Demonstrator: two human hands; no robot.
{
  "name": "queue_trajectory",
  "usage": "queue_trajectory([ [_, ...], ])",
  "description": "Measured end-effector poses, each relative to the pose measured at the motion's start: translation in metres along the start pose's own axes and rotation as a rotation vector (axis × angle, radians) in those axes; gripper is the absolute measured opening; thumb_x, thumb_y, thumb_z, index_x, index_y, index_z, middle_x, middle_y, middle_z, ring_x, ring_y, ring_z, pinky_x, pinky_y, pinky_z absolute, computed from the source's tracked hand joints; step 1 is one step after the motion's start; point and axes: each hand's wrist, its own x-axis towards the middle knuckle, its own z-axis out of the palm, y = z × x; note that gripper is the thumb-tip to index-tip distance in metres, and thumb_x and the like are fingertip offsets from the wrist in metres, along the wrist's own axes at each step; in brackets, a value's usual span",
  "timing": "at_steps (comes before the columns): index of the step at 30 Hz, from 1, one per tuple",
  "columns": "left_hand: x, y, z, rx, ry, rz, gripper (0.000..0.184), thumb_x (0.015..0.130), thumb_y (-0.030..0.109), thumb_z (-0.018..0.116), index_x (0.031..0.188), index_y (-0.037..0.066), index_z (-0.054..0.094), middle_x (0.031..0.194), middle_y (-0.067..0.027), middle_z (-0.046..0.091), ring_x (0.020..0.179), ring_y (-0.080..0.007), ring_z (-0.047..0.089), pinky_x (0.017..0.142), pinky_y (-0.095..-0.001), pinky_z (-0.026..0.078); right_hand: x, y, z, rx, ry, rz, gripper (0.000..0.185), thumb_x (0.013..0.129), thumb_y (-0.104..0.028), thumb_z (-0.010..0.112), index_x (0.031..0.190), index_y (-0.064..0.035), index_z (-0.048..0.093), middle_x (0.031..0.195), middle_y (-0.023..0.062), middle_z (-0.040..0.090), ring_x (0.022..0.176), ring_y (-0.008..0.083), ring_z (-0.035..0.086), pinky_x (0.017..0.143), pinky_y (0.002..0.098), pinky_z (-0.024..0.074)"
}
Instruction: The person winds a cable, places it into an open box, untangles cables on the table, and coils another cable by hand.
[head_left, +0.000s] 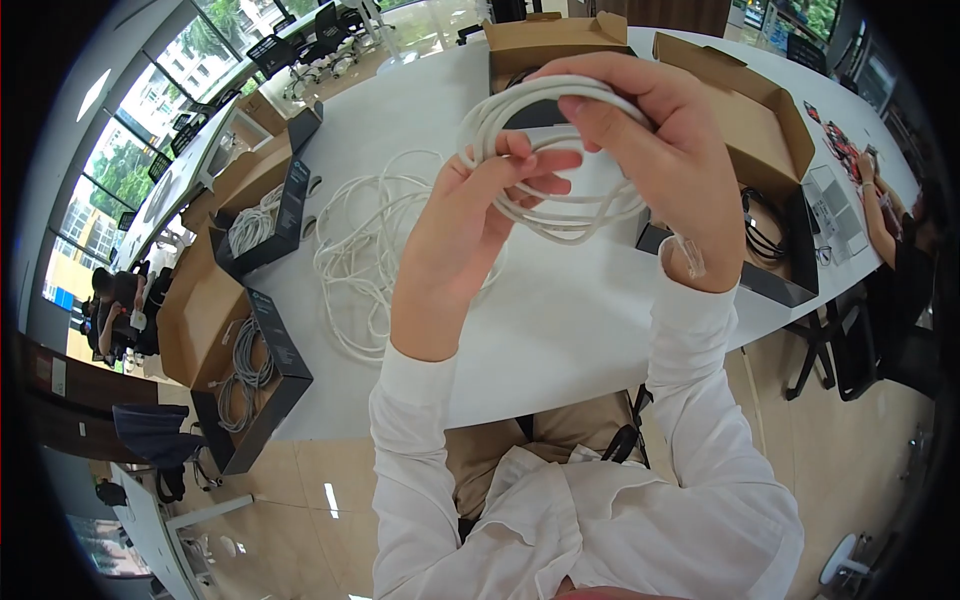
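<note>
A coil of white cable point(570, 228) is held up above the table between my two hands. My left hand point(470, 210) grips the coil's left side, its fingers curled through the loop. At the top right, my right hand point(665, 130) pinches the bundled turns between thumb and fingers. A loose tangle of white cable point(365, 250) lies on the table, left of and partly behind my left forearm. Some of that tangle is hidden by the arm.
On the left stand open boxes, one with white cable point(255, 228), another with grey cable point(243, 370). Open boxes also stand at the back, and on the right one holds black cable point(765, 225). At the right edge a person's arm point(878, 215) reaches over the white table point(560, 340).
</note>
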Motion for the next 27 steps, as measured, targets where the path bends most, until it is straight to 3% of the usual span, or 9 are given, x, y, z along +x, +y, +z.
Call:
queue_trajectory([
  [2,0.009,-0.001,-0.006,-0.096,-0.025,-0.054,0.015,0.089,0.007,0.057,0.102,0.010,0.063,0.109,-0.0153,0.067,0.082,-0.0211,0.067,0.079,-0.0321,0.048,0.002,0.006,-0.001,-0.047,0.065,-0.009,0.023,0.086,-0.003,0.058,0.107,0.0007,0.068,0.087,0.0000,0.067,0.071,0.0026,0.052,0.065,0.0177,0.0410],
  [7,0.018,0.006,-0.008,-0.231,-0.080,-0.072,0.032,0.090,0.008,0.057,0.123,0.008,0.057,0.121,-0.0164,0.061,0.087,-0.0205,0.064,0.084,-0.0344,0.046,0.002,0.003,0.002,-0.093,0.203,0.131,0.025,0.089,-0.009,0.060,0.112,-0.0021,0.067,0.069,-0.0036,0.054,0.051,-0.0007,0.040,0.044,0.0172,0.0213],
  [11,0.020,0.021,-0.012,-0.356,-0.055,-0.054,0.024,0.091,0.014,0.059,0.113,0.005,0.061,0.109,-0.0114,0.066,0.077,-0.0088,0.056,0.074,-0.0262,0.042,0.009,0.022,-0.015,-0.107,0.070,0.149,0.029,0.091,-0.011,0.059,0.119,-0.0034,0.063,0.069,-0.0031,0.054,0.050,0.0002,0.038,0.044,0.0174,0.0235],
  [14,0.016,0.031,-0.013,-0.503,-0.024,-0.061,0.035,0.093,0.011,0.048,0.125,0.000,0.053,0.115,-0.0108,0.062,0.079,-0.0163,0.060,0.083,-0.0330,0.046,0.014,0.018,0.008,0.022,0.236,0.172,0.020,0.094,-0.007,0.057,0.110,0.0045,0.060,0.064,-0.0004,0.055,0.046,0.0029,0.043,0.040,0.0186,0.0275],
  [15,0.018,0.027,-0.014,-0.481,0.078,0.001,0.030,0.093,0.012,0.051,0.120,0.001,0.055,0.110,-0.0103,0.064,0.076,-0.0136,0.058,0.079,-0.0309,0.045,0.015,0.035,-0.002,0.006,0.159,0.146,0.030,0.092,-0.012,0.059,0.120,-0.0035,0.062,0.071,-0.0026,0.053,0.050,0.0005,0.038,0.044,0.0176,0.0241],
  [18,0.029,0.009,-0.022,-0.419,0.267,0.129,0.020,0.093,0.016,0.056,0.108,0.003,0.059,0.098,-0.0087,0.067,0.068,-0.0083,0.055,0.071,-0.0271,0.043,0.018,0.042,0.012,-0.041,0.164,0.160,0.030,0.092,-0.013,0.059,0.120,-0.0033,0.062,0.074,-0.0025,0.054,0.049,0.0002,0.036,0.044,0.0182,0.0241],
  [20,0.032,0.006,-0.030,-0.394,0.249,0.135,0.019,0.094,0.017,0.054,0.105,0.001,0.059,0.091,-0.0075,0.067,0.062,-0.0083,0.054,0.069,-0.0279,0.045,0.018,0.045,0.015,-0.019,0.158,0.169,0.030,0.091,-0.011,0.059,0.120,-0.0027,0.061,0.075,-0.0025,0.054,0.049,0.0001,0.035,0.043,0.0184,0.0238],
  [24,0.025,0.018,-0.034,-0.374,0.023,-0.019,0.038,0.096,0.017,0.048,0.123,-0.009,0.051,0.091,-0.0016,0.065,0.053,-0.0061,0.047,0.066,-0.0275,0.046,0.019,0.039,0.012,0.183,0.102,0.147,0.029,0.091,-0.007,0.056,0.118,-0.0006,0.061,0.076,-0.0027,0.054,0.047,0.0000,0.033,0.043,0.0187,0.0227],
  [27,0.025,0.010,-0.039,-0.440,-0.222,-0.127,0.043,0.096,0.021,0.051,0.124,-0.012,0.049,0.078,0.0042,0.064,0.054,-0.0057,0.050,0.067,-0.0268,0.048,0.016,0.028,0.012,0.221,0.112,0.182,0.025,0.089,-0.004,0.055,0.112,-0.0017,0.065,0.073,-0.0022,0.054,0.057,0.0005,0.038,0.044,0.0182,0.0227],
])
